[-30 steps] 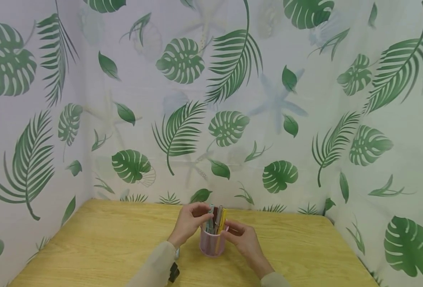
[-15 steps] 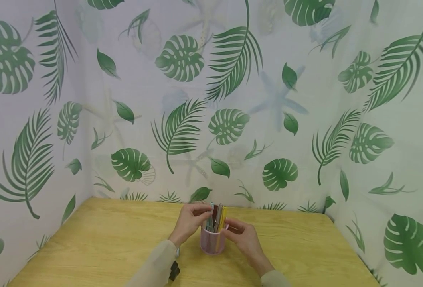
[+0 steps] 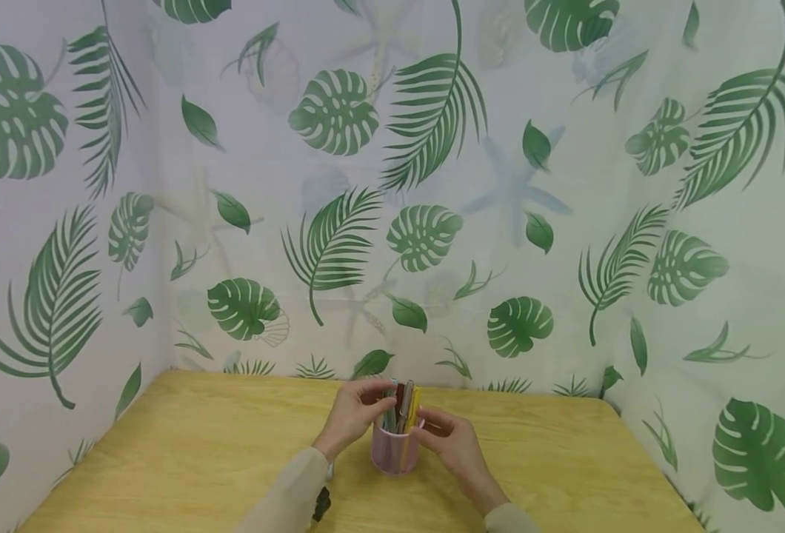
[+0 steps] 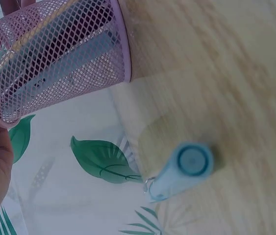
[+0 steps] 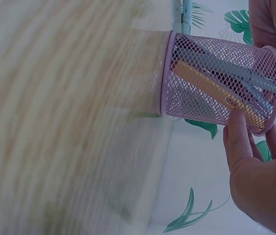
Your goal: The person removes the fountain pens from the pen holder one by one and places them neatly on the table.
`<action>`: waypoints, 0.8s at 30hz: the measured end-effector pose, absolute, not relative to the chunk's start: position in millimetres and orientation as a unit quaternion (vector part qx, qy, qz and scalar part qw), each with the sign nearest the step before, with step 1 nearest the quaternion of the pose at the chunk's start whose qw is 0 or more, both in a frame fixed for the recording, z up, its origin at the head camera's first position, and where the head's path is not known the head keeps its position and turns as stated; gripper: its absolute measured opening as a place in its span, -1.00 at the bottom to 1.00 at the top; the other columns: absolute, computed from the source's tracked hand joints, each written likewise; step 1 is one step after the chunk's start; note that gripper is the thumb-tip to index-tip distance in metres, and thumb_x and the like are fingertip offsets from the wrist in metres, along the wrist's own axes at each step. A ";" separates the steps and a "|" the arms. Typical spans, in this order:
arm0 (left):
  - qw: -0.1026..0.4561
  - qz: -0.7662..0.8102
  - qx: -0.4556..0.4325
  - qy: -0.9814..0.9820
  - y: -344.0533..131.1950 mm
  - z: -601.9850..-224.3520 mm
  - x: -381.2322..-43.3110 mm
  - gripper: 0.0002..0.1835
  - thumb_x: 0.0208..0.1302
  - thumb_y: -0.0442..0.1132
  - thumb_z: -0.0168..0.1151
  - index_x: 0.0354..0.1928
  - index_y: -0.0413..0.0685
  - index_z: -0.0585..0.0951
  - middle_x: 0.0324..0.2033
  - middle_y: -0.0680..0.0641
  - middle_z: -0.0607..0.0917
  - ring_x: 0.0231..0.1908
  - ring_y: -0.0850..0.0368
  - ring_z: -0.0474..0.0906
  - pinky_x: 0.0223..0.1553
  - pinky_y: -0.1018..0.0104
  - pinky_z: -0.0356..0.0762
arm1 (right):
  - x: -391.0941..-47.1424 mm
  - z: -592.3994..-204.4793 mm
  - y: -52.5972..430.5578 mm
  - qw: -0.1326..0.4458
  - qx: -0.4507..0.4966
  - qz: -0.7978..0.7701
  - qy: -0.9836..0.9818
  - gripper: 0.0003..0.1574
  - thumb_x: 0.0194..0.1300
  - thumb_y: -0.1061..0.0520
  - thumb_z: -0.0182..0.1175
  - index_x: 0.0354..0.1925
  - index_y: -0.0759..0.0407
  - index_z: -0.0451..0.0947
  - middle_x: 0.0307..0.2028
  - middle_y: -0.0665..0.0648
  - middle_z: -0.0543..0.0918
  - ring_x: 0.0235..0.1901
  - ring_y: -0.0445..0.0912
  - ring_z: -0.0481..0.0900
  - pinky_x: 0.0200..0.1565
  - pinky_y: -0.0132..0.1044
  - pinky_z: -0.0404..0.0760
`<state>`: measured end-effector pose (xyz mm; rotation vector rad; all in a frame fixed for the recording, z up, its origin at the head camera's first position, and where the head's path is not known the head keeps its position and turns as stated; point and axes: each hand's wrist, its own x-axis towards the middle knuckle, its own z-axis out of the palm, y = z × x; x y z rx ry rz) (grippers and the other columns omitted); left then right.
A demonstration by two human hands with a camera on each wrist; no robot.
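A pink mesh pen holder [image 3: 394, 453] stands upright on the table with several pens in it. My left hand [image 3: 352, 414] is at its left rim, thumb and index finger pinching the top of a light blue pen [image 3: 389, 419] that stands inside. On the right side, my right hand [image 3: 455, 448] holds the holder by its rim, thumb and fingers around the mesh wall in the right wrist view. A yellow pen [image 3: 415, 409], a silver pen [image 3: 406, 407] and a dark red one [image 3: 399, 400] stick up between both hands.
A light blue cylinder [image 4: 182, 169] with a round end and a small metal ring is on the table left of the holder, mostly behind my left sleeve in the head view. A leaf-patterned cloth [image 3: 432, 296] surrounds the wooden table [image 3: 219, 429].
Both hands stay at the pen holder in nearly the same pose. The head view shifts slightly up and down; the light blue pen's top sits a little differently between my left fingers.
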<state>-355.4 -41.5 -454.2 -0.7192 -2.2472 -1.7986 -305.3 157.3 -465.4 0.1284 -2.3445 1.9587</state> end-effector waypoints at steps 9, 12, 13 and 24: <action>0.098 -0.573 -0.264 -0.770 -46.2 -446.0 -357.9 -0.70 0.28 -0.23 0.32 0.03 -0.14 0.69 -0.04 -0.17 0.73 -0.16 0.05 0.71 -0.21 0.46 0.64 | -309.7 -461.1 155.2 0.049 0.037 0.640 -0.766 -0.47 0.20 0.14 0.39 0.13 0.27 0.58 0.18 0.30 0.58 0.14 0.19 0.58 0.09 -0.08 0.63; 0.098 -0.568 -0.269 -0.771 -46.8 -446.8 -358.3 -0.71 0.29 -0.24 0.31 0.03 -0.12 0.69 -0.03 -0.15 0.73 -0.15 0.03 0.71 -0.20 0.45 0.65 | -309.9 -461.2 156.8 0.049 0.042 0.646 -0.761 -0.46 0.19 0.15 0.39 0.13 0.28 0.57 0.17 0.31 0.58 0.14 0.20 0.59 0.08 -0.09 0.63; 0.098 -0.567 -0.270 -0.772 -46.9 -447.5 -358.5 -0.72 0.29 -0.24 0.31 0.03 -0.12 0.69 -0.03 -0.15 0.72 -0.14 0.03 0.71 -0.19 0.44 0.65 | -309.7 -461.3 157.4 0.049 0.041 0.646 -0.761 -0.46 0.19 0.15 0.39 0.13 0.28 0.57 0.17 0.31 0.58 0.13 0.19 0.59 0.08 -0.10 0.63; 0.103 -0.552 -0.258 -0.786 -46.5 -453.6 -351.7 -0.66 0.22 -0.26 0.37 0.05 -0.11 0.67 -0.06 -0.10 0.74 -0.14 0.05 0.71 -0.16 0.42 0.66 | -304.1 -465.3 154.7 0.044 0.037 0.644 -0.763 -0.45 0.20 0.16 0.39 0.13 0.32 0.57 0.20 0.35 0.55 0.13 0.20 0.59 0.07 -0.10 0.64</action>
